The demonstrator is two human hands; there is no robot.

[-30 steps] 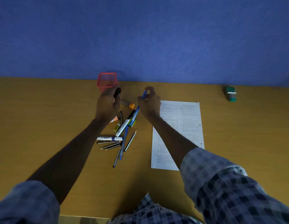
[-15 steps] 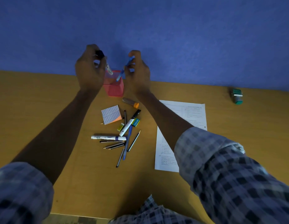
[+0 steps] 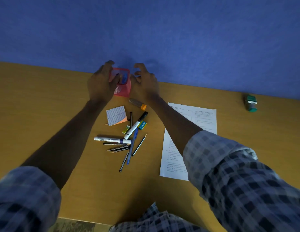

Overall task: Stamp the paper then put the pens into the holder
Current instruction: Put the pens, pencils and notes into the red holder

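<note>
The left hand [image 3: 100, 84] and the right hand [image 3: 145, 82] are hovering on each side of the red see-through plastic holder [image 3: 123, 87], fingers spread and holding nothing. A blue pen [image 3: 124, 78] is standing inside it. More pens and pencils [image 3: 127, 143] are lying on the wooden table [image 3: 45, 101], beside the white printed paper [image 3: 204, 118]. The green stamp [image 3: 251, 103] is sitting far right.
</note>
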